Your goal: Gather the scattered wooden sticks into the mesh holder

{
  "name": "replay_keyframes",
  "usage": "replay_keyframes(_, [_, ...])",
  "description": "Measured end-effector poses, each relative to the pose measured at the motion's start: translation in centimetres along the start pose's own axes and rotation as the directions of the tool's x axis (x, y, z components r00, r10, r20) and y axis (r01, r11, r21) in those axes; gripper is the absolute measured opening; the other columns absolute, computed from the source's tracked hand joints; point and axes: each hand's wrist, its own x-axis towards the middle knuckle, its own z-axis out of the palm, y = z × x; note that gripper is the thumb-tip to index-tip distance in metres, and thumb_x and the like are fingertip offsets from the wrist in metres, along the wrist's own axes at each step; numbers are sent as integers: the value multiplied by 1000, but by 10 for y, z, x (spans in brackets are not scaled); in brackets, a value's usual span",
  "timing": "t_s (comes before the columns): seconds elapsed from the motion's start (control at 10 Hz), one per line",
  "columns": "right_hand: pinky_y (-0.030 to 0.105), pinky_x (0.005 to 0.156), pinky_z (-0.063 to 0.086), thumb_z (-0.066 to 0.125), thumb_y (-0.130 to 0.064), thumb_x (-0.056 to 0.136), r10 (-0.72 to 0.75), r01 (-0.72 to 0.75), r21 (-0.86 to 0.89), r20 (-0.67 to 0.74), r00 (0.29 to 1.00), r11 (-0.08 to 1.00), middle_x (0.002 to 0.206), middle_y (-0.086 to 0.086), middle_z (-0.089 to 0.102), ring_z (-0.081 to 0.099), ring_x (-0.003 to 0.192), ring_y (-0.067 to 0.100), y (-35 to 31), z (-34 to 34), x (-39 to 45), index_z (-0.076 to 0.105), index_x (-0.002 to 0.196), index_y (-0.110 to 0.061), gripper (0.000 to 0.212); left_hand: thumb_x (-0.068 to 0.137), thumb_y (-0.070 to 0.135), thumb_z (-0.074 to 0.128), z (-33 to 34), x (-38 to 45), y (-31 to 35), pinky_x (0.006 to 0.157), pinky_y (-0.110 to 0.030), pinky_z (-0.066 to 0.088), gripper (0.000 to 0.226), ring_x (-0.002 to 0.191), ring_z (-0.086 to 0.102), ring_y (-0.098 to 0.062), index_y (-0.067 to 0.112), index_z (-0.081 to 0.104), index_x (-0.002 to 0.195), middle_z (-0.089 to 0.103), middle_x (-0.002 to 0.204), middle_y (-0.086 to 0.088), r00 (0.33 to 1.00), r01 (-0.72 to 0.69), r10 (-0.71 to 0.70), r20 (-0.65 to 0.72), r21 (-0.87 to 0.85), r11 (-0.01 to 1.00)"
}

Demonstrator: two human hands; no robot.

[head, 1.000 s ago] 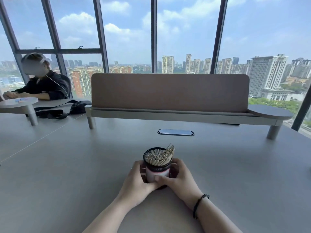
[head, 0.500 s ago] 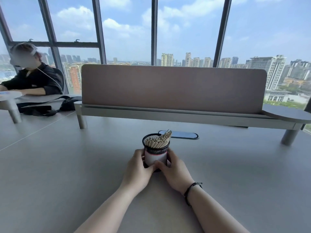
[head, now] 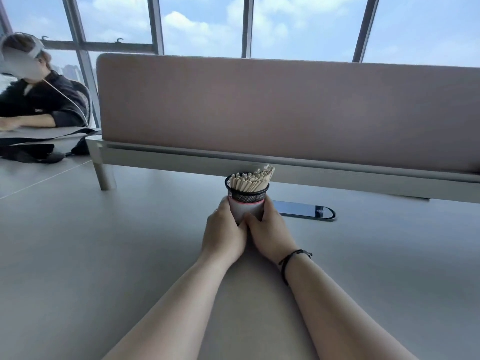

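I have both hands wrapped round the black wire-mesh cylindrical holder point(head: 246, 193), which stands upright on the broad grey matte table point(head: 104, 255) straight ahead of me. My left hand point(head: 224, 233) curls about its left side and my right hand point(head: 267, 232) about its right, thumbs meeting at the front over the pale sleeve with a pink band that covers its lower half; the grip on each side is a close clasp on the holder and nothing else. The thin pale wooden sticks point(head: 250, 179) stand bundled inside it, tips well above the rim and leaning toward the right, a few at the right edge jutting higher. I see no loose sticks on the table, so I judge the gathering done or nearly so. Holding low on both sides makes sense to me: a tall, top-heavy load of sticks would tip easily, and a two-sided clasp steadies the base. Just beyond my right hand lies a dark glossy oval cable-port cover point(head: 305, 210) set flush in the table, and behind it a long pinkish-brown fabric desk divider point(head: 285, 107) on a grey metal rail. At far left another person in a dark top point(head: 39, 100) sits at the neighbouring desk.
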Motion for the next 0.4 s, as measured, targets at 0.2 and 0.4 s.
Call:
replay_keyframes(0.2, [40,90,49,57,-23,84,19,-20,-10,-22,1000,1000,112,-4,67,61,104,20,-1,3,-2,46,121,-25,38,87,14,56,-2,-2,1,87,-36,50,47,112,61,-31,12,49,134,67,123,-10,999,25,-26,31,32,999])
replay_keyframes(0.4, [38,79,41,51,-40,92,134,-138,-203,-33,990,969,122,12,63,56,114,34,-15,-1,-38,32,132,-11,53,95,32,54,-19,-23,13,111,-44,35,87,144,31,-36,0,1,155,29,159,-21,966,132,-172,195,203,970])
